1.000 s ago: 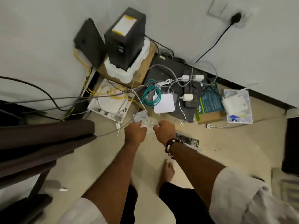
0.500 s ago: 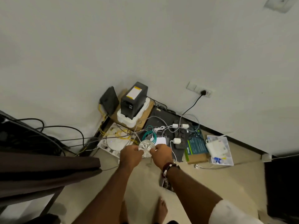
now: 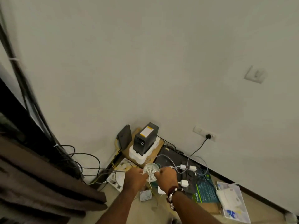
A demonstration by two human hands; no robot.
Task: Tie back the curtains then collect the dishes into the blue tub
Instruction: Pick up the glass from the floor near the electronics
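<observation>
A small round clear glass dish (image 3: 151,171) with radial ribs sits between my two hands, held in front of me above the floor. My left hand (image 3: 135,178) grips its left edge and my right hand (image 3: 166,177), with a beaded bracelet on the wrist, grips its right edge. A dark brown curtain (image 3: 43,180) hangs in folds at the lower left beside a dark window frame. No blue tub is in view.
Against the white wall stands a clutter of electronics: a black box on white foam (image 3: 145,139), a cardboard box, white adapters (image 3: 183,182), tangled cables (image 3: 87,160), a green carton (image 3: 204,191) and a clear tray (image 3: 233,202). A plug sits in a wall socket (image 3: 208,136).
The view has tilted upward, showing much more wall and less floor. Both hands keep holding the glass dish and have risen with it; my legs have dropped out of view.
</observation>
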